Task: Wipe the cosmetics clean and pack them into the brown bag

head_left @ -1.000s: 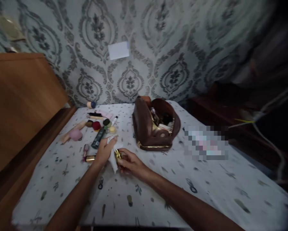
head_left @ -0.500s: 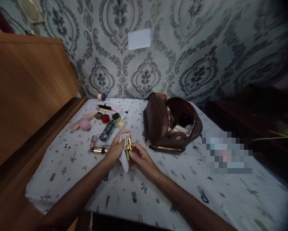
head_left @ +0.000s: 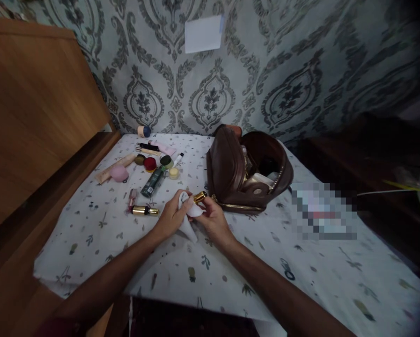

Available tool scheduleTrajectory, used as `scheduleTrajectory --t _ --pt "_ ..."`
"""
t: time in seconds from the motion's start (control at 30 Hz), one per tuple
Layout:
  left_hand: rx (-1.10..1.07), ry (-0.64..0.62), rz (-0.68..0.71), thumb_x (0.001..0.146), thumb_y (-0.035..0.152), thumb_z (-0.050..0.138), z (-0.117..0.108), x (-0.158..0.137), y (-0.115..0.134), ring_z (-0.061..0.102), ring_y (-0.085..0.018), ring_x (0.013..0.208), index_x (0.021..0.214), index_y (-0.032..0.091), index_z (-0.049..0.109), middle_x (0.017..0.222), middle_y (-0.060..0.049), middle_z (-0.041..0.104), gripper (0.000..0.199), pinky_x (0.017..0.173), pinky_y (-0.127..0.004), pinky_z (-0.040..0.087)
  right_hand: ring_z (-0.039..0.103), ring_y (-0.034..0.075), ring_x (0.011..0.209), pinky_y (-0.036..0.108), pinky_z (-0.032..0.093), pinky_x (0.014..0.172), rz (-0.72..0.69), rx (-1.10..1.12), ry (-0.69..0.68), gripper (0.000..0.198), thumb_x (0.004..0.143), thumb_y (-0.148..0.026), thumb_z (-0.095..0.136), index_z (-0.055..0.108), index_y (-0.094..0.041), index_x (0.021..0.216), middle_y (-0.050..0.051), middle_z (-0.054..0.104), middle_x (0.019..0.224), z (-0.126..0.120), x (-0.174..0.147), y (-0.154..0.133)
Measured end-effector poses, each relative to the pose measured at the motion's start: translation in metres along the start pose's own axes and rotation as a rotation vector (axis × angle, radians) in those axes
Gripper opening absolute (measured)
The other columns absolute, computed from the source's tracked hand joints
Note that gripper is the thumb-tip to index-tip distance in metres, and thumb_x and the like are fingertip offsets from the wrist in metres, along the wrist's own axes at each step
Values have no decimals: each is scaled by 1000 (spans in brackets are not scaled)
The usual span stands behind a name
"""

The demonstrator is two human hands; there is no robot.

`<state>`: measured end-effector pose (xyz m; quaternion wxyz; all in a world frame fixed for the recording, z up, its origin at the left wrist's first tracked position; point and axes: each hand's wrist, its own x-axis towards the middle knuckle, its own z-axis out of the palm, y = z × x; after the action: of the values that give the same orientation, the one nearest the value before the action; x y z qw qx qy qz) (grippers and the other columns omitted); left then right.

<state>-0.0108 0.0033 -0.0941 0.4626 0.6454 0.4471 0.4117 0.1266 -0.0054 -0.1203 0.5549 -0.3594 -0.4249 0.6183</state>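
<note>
While right hand [head_left: 215,220] grips gold tube [head_left: 200,197], left hand [head_left: 171,217] presses white cloth [head_left: 190,216].

Two hands, left [head_left: 171,217] and right [head_left: 213,220], share one white cloth [head_left: 188,215] and one gold tube [head_left: 200,197]. Just left of them lies one more gold tube [head_left: 144,210]; beyond them, one brown bag [head_left: 246,171] and one pink sponge [head_left: 119,173].

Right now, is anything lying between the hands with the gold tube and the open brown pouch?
Nothing visible does. The right hand and left hand hold the gold tube in a white cloth just left of the brown pouch; only bare tablecloth lies between.
</note>
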Motion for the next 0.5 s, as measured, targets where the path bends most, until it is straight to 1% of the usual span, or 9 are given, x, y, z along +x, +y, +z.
scheduleTrajectory --t 0.07,0.1,0.2,0.27,0.33,0.43,0.5 --pt "-14 16 2 95 50 44 -2 0 -3 52 -14 66 93 19 53 73 3 54 33 62 -24 42 59 12 66 25 55 63 -4 -21 -11 42 63 -41 87 67 -21 95 0 66 85 -1 -1 -1" --pt "-16 26 8 96 48 44 -2 0 -5 51 -14 68 92 19 53 74 3 53 31 64 -24 42 60 13 65 26 55 63 -14 -28 -4 41 66 -46 84 68 -20 93 0 66 84 -2 -2 -1" --pt "-10 66 14 95 39 45 -5 0 -6 51 -14 69 98 19 54 75 3 53 21 65 -24 41 59 14 63 26 53 58 -47 -70 64 40 73 -57 75 70 -20 86 1 65 78 -4 -1 -2" --pt "-28 117 -8 93 33 48 -7 0 -5 50 -13 67 100 20 55 74 4 52 17 62 -23 40 59 14 60 26 51 56 -46 -84 97 38 74 -57 75 70 -20 86 0 65 72 -5 0 -3" --pt "-98 173 -62 89 30 51 -7 1 -5 48 -12 62 98 20 57 69 5 49 15 57 -21 38 60 14 57 26 51 55 -35 -63 109 36 73 -53 78 70 -21 88 -1 65 68 -5 1 -5" --pt "-295 256 -149 83 30 58 -6 4 -6 47 -11 58 93 20 59 65 6 49 14 54 -20 38 61 14 56 25 49 53 6 3 107 36 68 -49 82 70 -21 87 0 68 69 -4 3 -7" --pt "-417 282 -196 78 32 63 -4 6 -5 48 -10 57 91 20 60 65 6 50 18 53 -19 40 61 13 55 24 48 51 39 48 98 36 65 -48 85 71 -20 84 0 69 70 -3 3 -7"
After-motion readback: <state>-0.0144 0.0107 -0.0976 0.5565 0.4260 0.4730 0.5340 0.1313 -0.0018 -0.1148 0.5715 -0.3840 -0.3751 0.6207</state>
